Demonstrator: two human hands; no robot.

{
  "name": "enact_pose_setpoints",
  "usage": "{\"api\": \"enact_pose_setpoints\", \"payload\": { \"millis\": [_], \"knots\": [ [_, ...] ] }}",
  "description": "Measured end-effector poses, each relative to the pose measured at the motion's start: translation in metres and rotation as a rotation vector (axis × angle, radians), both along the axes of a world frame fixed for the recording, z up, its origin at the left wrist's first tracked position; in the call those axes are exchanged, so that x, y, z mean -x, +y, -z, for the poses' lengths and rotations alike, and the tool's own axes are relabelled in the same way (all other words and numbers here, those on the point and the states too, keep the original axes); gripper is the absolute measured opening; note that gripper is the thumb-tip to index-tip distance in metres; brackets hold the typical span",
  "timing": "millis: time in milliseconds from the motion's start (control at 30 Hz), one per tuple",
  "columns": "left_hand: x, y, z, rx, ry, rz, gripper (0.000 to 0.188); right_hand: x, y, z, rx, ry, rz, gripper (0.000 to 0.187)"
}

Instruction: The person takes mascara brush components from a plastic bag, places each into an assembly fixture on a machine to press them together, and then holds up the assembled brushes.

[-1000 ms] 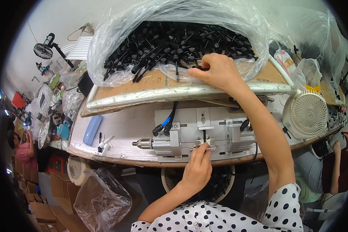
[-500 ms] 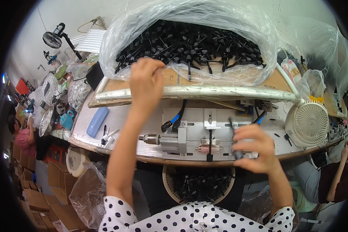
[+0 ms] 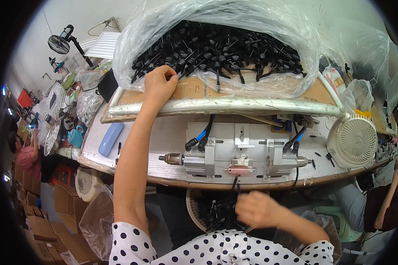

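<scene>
My left hand (image 3: 160,85) is at the near left edge of a heap of black capped wands with brush-like tips (image 3: 216,55), inside a clear plastic bag. Its fingers are curled together in a pinch; a dark spot shows between them, too small to name. Low in front of the bench, my right hand (image 3: 257,210) is closed and slightly blurred, over the right side of a basket (image 3: 191,210) of similar black pieces. Whatever it may hold is hidden. A dark stick (image 3: 235,182) shows just above the basket, apart from the fingers. Behind it stands a metal fixture with a pink cylinder (image 3: 241,170).
Metal cylinders (image 3: 199,163) with black and blue hoses flank the fixture. A white rail (image 3: 225,106) edges the raised cardboard tray. To the right stands a white fan (image 3: 353,141); to the left lies a blue case (image 3: 111,139). Other people sit at both sides.
My right hand has moved from the fixture's right side down and left to the basket. The black piece standing in the fixture is gone from there. My left hand has shifted slightly left.
</scene>
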State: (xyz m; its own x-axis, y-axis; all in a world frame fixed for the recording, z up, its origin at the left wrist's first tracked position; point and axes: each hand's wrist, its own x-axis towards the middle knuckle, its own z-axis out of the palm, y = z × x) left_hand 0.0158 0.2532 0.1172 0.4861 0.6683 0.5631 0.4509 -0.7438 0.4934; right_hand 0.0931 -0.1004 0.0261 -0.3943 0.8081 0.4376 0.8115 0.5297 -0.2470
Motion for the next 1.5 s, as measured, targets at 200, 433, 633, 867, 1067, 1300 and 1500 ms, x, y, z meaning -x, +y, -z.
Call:
{"api": "enact_pose_setpoints", "payload": {
  "millis": [200, 433, 633, 867, 1067, 1300, 1500],
  "knots": [
    [0.000, 0.005, 0.003, 0.024, -0.108, -0.030, 0.016, -0.007, -0.008, -0.012, -0.140, 0.176, 0.177, 0.034],
    [0.008, 0.017, 0.011, 0.255, -0.258, 0.074, 0.013, -0.029, 0.042, -0.002, -0.143, -0.007, 0.223, 0.020],
    [0.011, 0.011, 0.009, 0.417, -0.403, 0.181, 0.011, -0.031, 0.045, -0.012, -0.138, -0.028, 0.207, 0.020],
    [0.022, -0.038, -0.005, 0.453, -0.612, 0.332, 0.010, -0.078, 0.094, -0.087, -0.344, 0.109, 0.271, 0.009],
    [0.039, -0.149, 0.041, 0.222, -0.527, 0.422, 0.015, -0.123, 0.221, -0.107, -0.095, 0.067, 0.898, 0.025],
    [0.041, -0.238, 0.103, 0.061, -0.416, 0.394, 0.024, -0.128, 0.197, -0.104, -0.018, -0.062, 0.699, 0.025],
    [0.026, -0.247, 0.130, -0.026, -0.300, 0.369, 0.020, -0.139, 0.132, -0.103, -0.096, 0.564, 0.580, 0.024]
  ]
}}
